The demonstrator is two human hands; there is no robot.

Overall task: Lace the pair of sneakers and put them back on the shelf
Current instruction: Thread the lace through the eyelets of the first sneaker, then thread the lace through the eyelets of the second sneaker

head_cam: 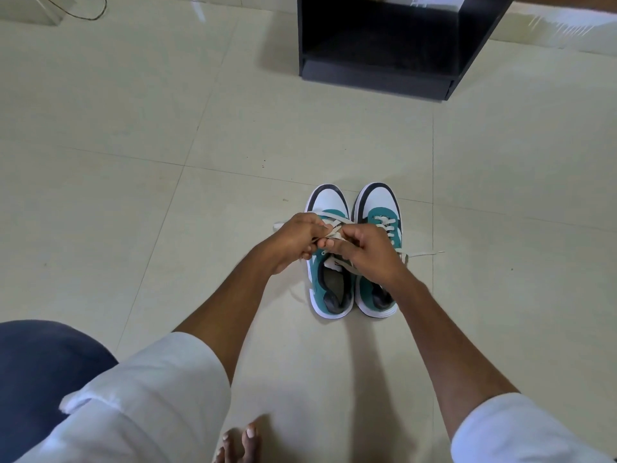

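Left hand [293, 240], right hand [364, 250] both pinch lace [334, 228]; two sneakers [329, 202], one shelf [384, 75].

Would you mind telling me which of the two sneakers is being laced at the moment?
The left sneaker: both hands, left hand and right hand, pinch its lace above it. The right sneaker lies untouched alongside.

Pale tiled floor [133, 195] carries two sneakers [354, 255] side by side and a black shelf [384, 75]
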